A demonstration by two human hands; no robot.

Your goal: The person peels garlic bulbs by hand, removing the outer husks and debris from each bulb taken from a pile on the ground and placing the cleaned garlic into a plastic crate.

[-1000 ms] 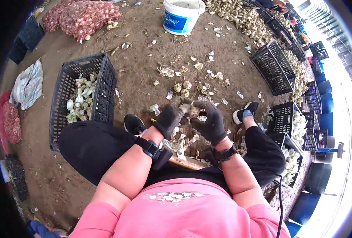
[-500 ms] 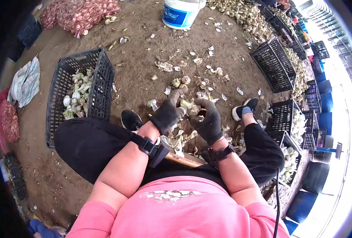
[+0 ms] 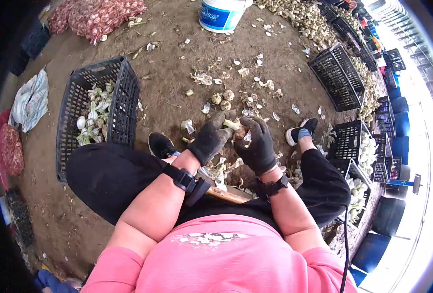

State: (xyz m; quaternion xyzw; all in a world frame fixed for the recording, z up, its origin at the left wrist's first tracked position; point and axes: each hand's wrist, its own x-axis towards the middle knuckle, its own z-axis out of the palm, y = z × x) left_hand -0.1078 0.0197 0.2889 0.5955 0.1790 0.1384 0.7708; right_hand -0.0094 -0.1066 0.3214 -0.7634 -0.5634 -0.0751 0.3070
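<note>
Black crate (image 3: 123,110) with garlic (image 3: 93,116); right hand (image 3: 256,148) around a bulb (image 3: 240,132), left hand (image 3: 209,139) half-curled, perhaps on its stem (image 3: 231,124)

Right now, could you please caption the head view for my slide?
Gloved left hand and right hand at a garlic bulb over scattered peelings, black crate at left.

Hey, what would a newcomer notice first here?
The bright pink shirt at bottom centre stands out. Near the middle, the gloved right hand holds a garlic bulb, with the left hand close beside it. A white-and-blue bucket stands at the top edge, and a black crate of garlic at left.
</note>
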